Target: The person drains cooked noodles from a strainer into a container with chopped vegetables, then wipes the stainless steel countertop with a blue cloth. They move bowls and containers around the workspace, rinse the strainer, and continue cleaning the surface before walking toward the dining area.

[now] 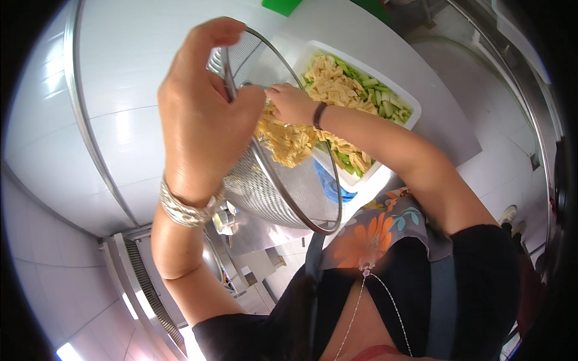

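Note:
My left hand [207, 108] grips the metal rim of a mesh strainer basket [253, 189], which is tilted on its side towards the right. Inside its mouth lies a clump of yellowish strips, perhaps tofu skin [289, 140]. My right hand [291, 104] reaches in at the top of that clump; its fingertips are partly hidden, so whether they hold any strips is unclear. Beyond the basket, a white plastic tub [413, 101] holds chopped green stalks, perhaps celery [386, 97], with more pale yellow strips [336, 85] heaped over them. My right forearm crosses the tub's near side.
The tub stands on a grey worktop [442, 108]. A blue cloth [332, 180] lies by its near corner, partly behind the mesh. A green board [282, 5] shows at the top edge. White wall panels rise at left. At far right, a person's shoe [509, 214] is on the floor.

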`<state>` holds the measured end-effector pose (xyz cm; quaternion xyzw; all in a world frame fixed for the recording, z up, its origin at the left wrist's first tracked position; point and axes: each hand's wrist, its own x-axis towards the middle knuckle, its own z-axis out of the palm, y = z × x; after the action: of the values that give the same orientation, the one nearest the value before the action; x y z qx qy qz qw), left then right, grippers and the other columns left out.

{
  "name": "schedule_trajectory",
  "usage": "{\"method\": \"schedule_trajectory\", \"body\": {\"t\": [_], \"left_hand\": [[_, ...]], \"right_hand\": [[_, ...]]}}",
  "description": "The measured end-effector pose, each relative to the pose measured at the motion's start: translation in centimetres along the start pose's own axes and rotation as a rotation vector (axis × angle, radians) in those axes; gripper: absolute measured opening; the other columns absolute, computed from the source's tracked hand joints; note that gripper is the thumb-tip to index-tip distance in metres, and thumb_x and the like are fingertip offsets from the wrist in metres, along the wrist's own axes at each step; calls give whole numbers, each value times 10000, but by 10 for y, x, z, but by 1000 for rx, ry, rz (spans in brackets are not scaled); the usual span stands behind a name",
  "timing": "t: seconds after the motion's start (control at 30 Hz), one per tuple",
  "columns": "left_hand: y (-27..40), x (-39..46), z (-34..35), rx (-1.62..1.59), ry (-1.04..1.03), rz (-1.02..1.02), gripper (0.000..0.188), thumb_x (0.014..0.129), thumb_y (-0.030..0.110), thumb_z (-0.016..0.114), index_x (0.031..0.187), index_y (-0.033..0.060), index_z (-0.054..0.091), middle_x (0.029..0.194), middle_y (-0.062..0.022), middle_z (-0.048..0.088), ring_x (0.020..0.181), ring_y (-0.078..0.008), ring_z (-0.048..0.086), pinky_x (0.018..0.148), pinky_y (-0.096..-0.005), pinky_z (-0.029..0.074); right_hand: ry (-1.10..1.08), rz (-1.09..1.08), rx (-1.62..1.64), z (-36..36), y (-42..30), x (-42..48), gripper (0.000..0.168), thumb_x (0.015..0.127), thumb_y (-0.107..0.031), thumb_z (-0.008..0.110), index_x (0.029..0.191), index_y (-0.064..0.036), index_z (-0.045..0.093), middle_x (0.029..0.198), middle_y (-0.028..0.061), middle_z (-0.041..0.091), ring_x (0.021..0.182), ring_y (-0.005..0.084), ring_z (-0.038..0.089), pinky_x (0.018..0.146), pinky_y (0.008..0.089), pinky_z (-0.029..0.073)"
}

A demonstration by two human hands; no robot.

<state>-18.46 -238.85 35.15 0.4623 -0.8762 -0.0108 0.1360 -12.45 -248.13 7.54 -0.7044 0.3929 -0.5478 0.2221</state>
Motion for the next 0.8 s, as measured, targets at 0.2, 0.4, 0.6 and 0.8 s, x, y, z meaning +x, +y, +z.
{"method": "schedule_trajectory", "body": {"t": [0.2,0.4,0.6,0.8], "left_hand": [[-14,-2,1,-93,-52,-12,513,548,-89,470,1049,19,476,1066,-75,553,460,0,235,407,-133,238],[-23,6,4,-120,-10,13,497,542,-95,452,1030,-2,468,1080,-85,553,453,-3,225,397,-129,222],[-27,10,9,-176,15,23,512,535,-106,442,1035,0,473,1086,-106,555,452,0,220,393,-118,213],[-35,6,4,-213,23,-3,480,536,-116,440,1001,-5,490,1075,-113,557,460,1,190,393,-116,188]], "right_hand": [[-310,-3,-77,29,-12,-4,420,689,-357,585,1017,-99,547,1024,86,493,995,253,458,803,404,390],[-450,-67,18,10,0,-29,435,625,-312,624,990,-93,535,991,83,501,932,246,485,785,373,411],[-404,-166,17,25,-20,-60,406,606,-321,651,930,-113,524,936,67,521,887,205,499,796,357,372],[-406,-61,-429,12,-11,-38,299,600,-232,651,836,-81,546,949,59,501,902,210,479,764,358,375]]}}
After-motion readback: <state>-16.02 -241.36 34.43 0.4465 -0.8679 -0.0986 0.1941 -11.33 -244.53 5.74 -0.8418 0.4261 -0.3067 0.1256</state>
